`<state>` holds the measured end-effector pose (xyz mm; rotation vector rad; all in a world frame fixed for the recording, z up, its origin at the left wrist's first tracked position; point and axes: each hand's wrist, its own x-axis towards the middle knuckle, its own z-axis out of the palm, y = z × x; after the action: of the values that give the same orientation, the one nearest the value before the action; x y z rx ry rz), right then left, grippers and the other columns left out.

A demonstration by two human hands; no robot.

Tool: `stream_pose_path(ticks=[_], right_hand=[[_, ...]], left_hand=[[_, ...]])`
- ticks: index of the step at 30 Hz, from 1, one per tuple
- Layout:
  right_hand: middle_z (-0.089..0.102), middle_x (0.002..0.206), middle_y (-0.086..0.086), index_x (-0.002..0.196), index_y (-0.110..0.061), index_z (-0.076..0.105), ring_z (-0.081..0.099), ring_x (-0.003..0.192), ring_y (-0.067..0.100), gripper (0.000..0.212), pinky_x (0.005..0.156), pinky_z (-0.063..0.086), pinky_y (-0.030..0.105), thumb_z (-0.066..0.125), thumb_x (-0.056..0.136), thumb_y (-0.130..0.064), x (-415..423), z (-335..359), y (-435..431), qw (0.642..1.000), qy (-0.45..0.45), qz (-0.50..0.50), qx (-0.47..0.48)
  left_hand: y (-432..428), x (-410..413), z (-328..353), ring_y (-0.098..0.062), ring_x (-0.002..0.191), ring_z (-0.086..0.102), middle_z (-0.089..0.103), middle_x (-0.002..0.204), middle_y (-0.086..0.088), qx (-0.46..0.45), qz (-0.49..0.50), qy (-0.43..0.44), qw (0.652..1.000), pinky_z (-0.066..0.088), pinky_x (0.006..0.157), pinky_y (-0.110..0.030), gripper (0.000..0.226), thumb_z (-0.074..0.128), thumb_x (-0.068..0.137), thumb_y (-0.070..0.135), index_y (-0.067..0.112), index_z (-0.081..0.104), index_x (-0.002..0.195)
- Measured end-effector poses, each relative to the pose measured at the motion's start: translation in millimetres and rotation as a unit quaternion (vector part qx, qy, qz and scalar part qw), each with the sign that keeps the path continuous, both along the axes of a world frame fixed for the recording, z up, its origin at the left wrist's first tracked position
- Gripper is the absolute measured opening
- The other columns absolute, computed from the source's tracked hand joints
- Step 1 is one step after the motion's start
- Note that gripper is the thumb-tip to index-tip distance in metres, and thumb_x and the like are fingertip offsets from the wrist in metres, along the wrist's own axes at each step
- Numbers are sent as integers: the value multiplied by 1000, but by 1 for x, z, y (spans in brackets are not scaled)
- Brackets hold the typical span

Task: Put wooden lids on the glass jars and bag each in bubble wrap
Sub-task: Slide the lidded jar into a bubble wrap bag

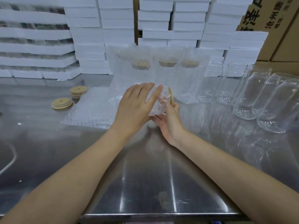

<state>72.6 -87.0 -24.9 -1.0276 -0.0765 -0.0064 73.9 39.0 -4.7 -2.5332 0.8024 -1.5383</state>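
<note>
1. Bubble wrap is the job at this moment: you are at the bagging step, with one lidded jar (165, 99) held on its side just above the surface (145, 175), in the middle in front of you.
2. Your left hand (137, 105) lies over the bubble bag (156, 109), fingers fairly straight, pressing it around the jar's base end. Your right hand (169, 122) cups the jar from below near the lid, fingers curled round it.
3. The wooden lid (170, 96) stands clear of the bag at the right end, edge-on to you, so the bag looks only partly on.
4. Next, I judge, you need to draw the bag along until the lid is covered, holding the glass steady.
5. The jar is clear glass, hazed by the wrap; its lid is pale and round.
6. Once covered, it likely belongs with the bagged jars (168, 65) standing at the back. Bare jars (265, 101) lie at your right, spare lids (62, 103) at your left.
</note>
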Motion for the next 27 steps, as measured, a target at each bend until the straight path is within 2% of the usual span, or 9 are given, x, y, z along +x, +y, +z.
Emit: stream_pose_path(ticks=[2, 7, 11, 13, 16, 18, 20, 22, 27], right_hand=[[56, 137, 4, 125, -39, 44, 60, 120, 24, 41, 103, 48, 48, 64, 91, -27, 2, 3, -4, 999, -19, 38, -10], [59, 133, 6, 135, -18, 44, 60, 119, 17, 68, 110, 41, 40, 69, 73, -34, 3, 8, -6, 998, -38, -1, -58], [62, 125, -1, 119, -30, 48, 61, 114, 11, 48, 105, 44, 36, 67, 75, -40, 3, 4, -6, 996, -40, -27, -81], [60, 126, -1, 117, -33, 46, 61, 113, 9, 52, 102, 45, 33, 67, 71, -46, 2, 3, -4, 995, -47, -15, -91], [52, 138, 5, 129, -29, 43, 53, 127, 15, 75, 113, 36, 41, 64, 67, -64, -2, 1, 1, 989, -49, 17, -138], [51, 140, 7, 138, -17, 39, 49, 131, 18, 83, 116, 32, 45, 53, 79, -74, -4, 1, 3, 983, -50, 26, -173], [49, 143, 10, 142, -9, 35, 46, 134, 20, 74, 116, 30, 47, 39, 93, -65, -4, 2, 2, 981, -50, 26, -185], [46, 145, 11, 143, -6, 33, 43, 136, 21, 64, 117, 30, 48, 34, 99, -53, -4, 5, 0, 981, -53, 26, -182], [47, 145, 13, 142, -3, 34, 43, 136, 21, 71, 119, 27, 45, 42, 88, -48, -5, 8, -3, 979, -76, 59, -180]], left_hand=[[0, 1, -1, -31, 111, 60, 61, 124, -14, -2, 8, -15, 1000, 45, 98, -43, 68, 78, 71, 23, 9, 55, 133], [3, 5, -3, -30, 123, 52, 56, 131, -12, -55, 61, -17, 996, 32, 111, -48, 89, 80, 68, 35, 12, 39, 144], [2, 4, -5, -31, 125, 49, 53, 131, -11, -70, 81, -19, 994, 26, 112, -48, 101, 79, 66, 44, 14, 27, 147], [1, 2, -5, -31, 122, 52, 56, 128, -11, -57, 74, -40, 995, 29, 110, -48, 96, 77, 68, 45, 14, 30, 146], [-5, -2, -3, -30, 115, 57, 61, 122, -11, -45, 37, -77, 995, 36, 106, -47, 78, 74, 75, 44, 13, 46, 141], [-9, -6, -3, -29, 112, 59, 62, 121, -10, -40, 30, -84, 995, 38, 104, -45, 71, 74, 77, 41, 15, 50, 139], [-12, -9, -3, -27, 112, 60, 63, 122, -10, -33, 37, -85, 995, 38, 103, -44, 69, 75, 77, 37, 16, 51, 138], [-12, -10, -1, -26, 111, 61, 63, 121, -9, -29, 45, -91, 994, 40, 103, -43, 67, 76, 77, 34, 17, 52, 137], [-14, -14, 3, -27, 113, 58, 61, 123, -8, -20, 69, -72, 995, 36, 105, -45, 79, 81, 67, 23, 19, 50, 139]])
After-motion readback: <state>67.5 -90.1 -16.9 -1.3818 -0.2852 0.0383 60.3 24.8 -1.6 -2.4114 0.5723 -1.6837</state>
